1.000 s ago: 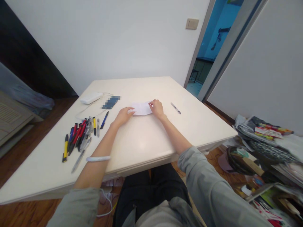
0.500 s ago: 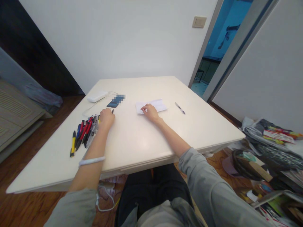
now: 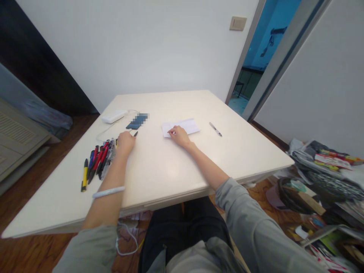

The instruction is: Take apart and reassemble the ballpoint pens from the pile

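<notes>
A folded white paper [image 3: 182, 126] lies on the cream table [image 3: 170, 170]. My right hand [image 3: 178, 135] rests on the paper's near left corner with bent fingers pressing it down. My left hand [image 3: 125, 141] is curled at the far end of a row of pens [image 3: 98, 161]. It lies over a dark blue pen [image 3: 135, 133], of which only the tip shows beyond the fingers.
A white power bank [image 3: 113, 116] with a cable and a dark phone [image 3: 138, 121] sit at the far left of the table. A single pen [image 3: 215, 129] lies right of the paper. Piled papers, bags and clutter [image 3: 321, 170] cover the floor at the right, beside an open doorway.
My left hand left the paper and moved left to the pens, closing over the dark blue one. My right hand slid to the paper's near left corner. The paper now lies flat.
</notes>
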### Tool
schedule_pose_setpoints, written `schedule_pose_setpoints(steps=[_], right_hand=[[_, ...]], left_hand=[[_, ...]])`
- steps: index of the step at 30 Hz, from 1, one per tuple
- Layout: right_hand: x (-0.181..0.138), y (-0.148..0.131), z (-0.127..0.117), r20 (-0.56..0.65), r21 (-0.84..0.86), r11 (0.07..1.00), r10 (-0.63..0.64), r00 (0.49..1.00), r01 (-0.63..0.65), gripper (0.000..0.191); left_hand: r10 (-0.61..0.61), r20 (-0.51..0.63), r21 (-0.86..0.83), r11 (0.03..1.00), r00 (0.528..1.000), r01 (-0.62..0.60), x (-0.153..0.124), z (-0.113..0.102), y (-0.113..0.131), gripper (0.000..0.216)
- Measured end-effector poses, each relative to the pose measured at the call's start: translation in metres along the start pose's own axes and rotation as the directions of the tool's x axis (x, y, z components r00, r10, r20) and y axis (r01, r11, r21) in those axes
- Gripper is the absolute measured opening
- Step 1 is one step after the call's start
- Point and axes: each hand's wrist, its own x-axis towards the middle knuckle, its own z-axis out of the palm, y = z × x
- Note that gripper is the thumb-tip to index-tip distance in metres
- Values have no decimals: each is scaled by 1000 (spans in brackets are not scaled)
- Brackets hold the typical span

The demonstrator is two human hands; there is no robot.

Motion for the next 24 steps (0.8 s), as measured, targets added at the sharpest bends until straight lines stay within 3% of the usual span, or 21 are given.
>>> schedule_pose_setpoints(steps=[2, 5, 13, 16, 18, 21, 24], right_hand=[[-1, 0, 0, 8, -23, 1000, 1, 1000, -1, 26], [-1, 1, 1, 42, -55, 998, -1, 999, 3, 27], [5, -1, 14, 128, -75, 994, -69, 989, 79, 35], [7, -1, 18, 129, -35, 996, -78, 989, 84, 36], [7, -2, 18, 80, 22, 997, -81, 993, 80, 33], [8, -6, 15, -48, 193, 978, -75, 996, 83, 28], [8, -13, 15, -35, 474, 880, 3, 999, 13, 28]], left_hand=[[-96, 0, 111, 989, 995, 96, 1, 2, 6, 25], [-88, -16, 110, 990, 996, 89, 1, 5, 13, 20], [-6, 17, -99, 995, 1000, 8, 2, 3, 21, 14], [0, 24, -263, 965, 1000, 7, 0, 5, 27, 11], [0, 66, -432, 901, 998, 28, -4, 8, 35, 17], [83, 180, -686, 725, 980, 65, -13, 14, 52, 31], [200, 274, -804, 584, 941, 110, -25, 19, 70, 33]])
